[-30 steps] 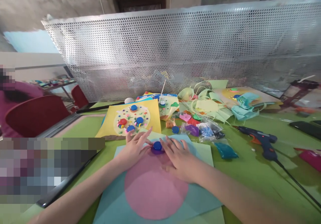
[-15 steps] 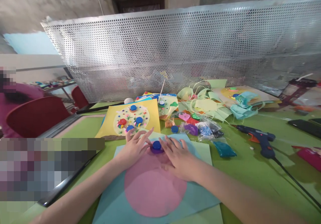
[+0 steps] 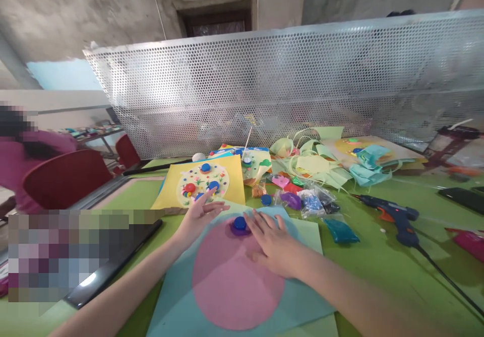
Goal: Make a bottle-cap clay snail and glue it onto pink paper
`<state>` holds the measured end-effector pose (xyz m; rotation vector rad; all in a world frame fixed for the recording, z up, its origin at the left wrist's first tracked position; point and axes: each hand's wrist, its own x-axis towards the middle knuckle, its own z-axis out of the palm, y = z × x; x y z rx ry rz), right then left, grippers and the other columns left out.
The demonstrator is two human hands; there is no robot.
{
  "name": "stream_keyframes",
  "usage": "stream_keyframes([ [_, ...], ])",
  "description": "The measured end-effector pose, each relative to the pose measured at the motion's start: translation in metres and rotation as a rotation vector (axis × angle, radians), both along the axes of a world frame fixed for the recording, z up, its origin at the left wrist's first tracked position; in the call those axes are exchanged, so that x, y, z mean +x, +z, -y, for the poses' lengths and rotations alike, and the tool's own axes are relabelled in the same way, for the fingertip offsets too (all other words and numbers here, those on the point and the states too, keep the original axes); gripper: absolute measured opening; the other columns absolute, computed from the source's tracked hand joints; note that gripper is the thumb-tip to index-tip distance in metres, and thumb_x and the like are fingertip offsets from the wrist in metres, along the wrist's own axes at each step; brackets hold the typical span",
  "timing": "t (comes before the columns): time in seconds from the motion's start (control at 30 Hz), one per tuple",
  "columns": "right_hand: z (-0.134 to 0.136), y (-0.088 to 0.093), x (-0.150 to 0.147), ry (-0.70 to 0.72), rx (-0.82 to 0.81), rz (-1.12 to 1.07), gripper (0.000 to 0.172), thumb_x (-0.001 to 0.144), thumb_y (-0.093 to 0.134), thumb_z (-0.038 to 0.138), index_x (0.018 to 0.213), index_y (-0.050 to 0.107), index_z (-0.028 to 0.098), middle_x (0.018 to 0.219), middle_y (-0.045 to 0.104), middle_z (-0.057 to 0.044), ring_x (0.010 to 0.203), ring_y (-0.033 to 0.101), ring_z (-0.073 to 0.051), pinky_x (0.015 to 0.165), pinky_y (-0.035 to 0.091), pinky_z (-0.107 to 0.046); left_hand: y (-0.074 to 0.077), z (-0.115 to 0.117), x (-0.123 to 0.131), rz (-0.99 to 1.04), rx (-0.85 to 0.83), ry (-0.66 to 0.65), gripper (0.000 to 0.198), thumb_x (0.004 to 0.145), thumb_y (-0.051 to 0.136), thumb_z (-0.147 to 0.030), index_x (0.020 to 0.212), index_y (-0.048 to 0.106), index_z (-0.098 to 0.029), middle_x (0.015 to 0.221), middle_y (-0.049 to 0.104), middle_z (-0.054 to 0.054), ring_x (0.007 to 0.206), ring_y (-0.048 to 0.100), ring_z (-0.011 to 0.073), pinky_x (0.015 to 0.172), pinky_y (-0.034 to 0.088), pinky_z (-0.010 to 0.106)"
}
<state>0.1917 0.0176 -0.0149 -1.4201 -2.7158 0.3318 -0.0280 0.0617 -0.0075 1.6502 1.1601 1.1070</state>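
Observation:
A pink paper circle (image 3: 239, 281) lies on a light blue sheet (image 3: 170, 296). Near its top edge sits a blue bottle cap (image 3: 240, 223) with a purple ring (image 3: 237, 231) around its base. My right hand (image 3: 274, 241) rests with spread fingers on the paper, its fingertips touching or very near the cap's right side. To the left, my left hand (image 3: 198, 220) is raised a little above the sheets, fingers apart and nothing in them. Behind it leans a yellow card (image 3: 236, 176) with blue and red caps and small flowers.
Bags of coloured clay (image 3: 293, 200) and a loose blue cap (image 3: 266, 200) lie behind the sheets. A glue gun (image 3: 397, 213) with its cord is at right, near a phone (image 3: 461, 198). A black tablet-like object (image 3: 113, 266) lies left. A person in pink (image 3: 49, 148) is at far left.
My left hand has moved left, away from the cap and ring. My right hand stays by the cap. The view has tilted up slightly.

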Motion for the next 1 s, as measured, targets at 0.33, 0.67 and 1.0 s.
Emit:
stream_keyframes([
  [0.33, 0.0016, 0.0020, 0.0000, -0.022, -0.039, 0.025, 0.075, 0.088, 0.024, 0.059, 0.144, 0.009, 0.012, 0.149, 0.010, -0.018, 0.136, 0.013, -0.034, 0.103, 0.016, -0.061, 0.0016, 0.0041, -0.0055, 0.110, 0.002, 0.022, 0.086, 0.063, 0.076, -0.036, 0.135, 0.034, -0.017, 0.076, 0.071, 0.005, 0.102, 0.060, 0.0277, 0.085, 0.049, 0.042],
  [0.67, 0.0004, 0.0018, -0.0011, -0.037, -0.095, 0.051, 0.074, 0.088, 0.026, 0.058, 0.145, 0.003, 0.015, 0.151, 0.005, -0.013, 0.137, 0.009, -0.032, 0.105, 0.012, -0.059, -0.0022, 0.0028, -0.0058, 0.084, 0.062, 0.053, 0.080, 0.065, 0.074, -0.032, 0.133, 0.036, -0.015, 0.069, 0.068, 0.001, 0.097, 0.060, 0.0236, 0.094, 0.041, 0.043],
  [1.0, 0.0028, 0.0065, -0.0025, -0.050, -0.118, 0.052, 0.071, 0.089, 0.027, 0.053, 0.145, 0.002, 0.017, 0.151, 0.004, -0.013, 0.138, 0.007, -0.030, 0.106, 0.010, -0.057, -0.0034, 0.0029, -0.0053, 0.126, 0.025, 0.042, 0.093, 0.064, 0.071, -0.046, 0.138, 0.028, -0.011, 0.087, 0.073, 0.011, 0.113, 0.055, 0.0286, 0.093, 0.044, 0.043],
])
